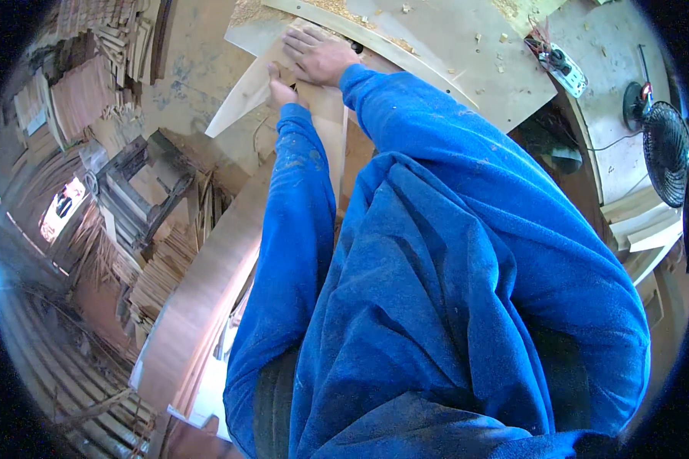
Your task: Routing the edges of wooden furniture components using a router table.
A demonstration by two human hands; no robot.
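A pale wooden board (241,98) with a pointed end lies at the near left corner of a light worktable (505,99). Flat on its top rests my right hand (323,60), fingers stretched out to the left. Just nearer to me, my left hand (283,90) is closed at the board, its thumb raised along the top; its other fingers are mostly hidden. A long thin wooden strip (436,71) runs across the table beyond and right of my right hand. Sawdust (344,29) and small chips are scattered around it.
On the right, a black fan (666,151) and a white power strip (570,75) with wires sit on another surface. A long wide board (199,306) stretches along my left. A dark machine frame (142,195) and wood stacks (84,96) stand farther left.
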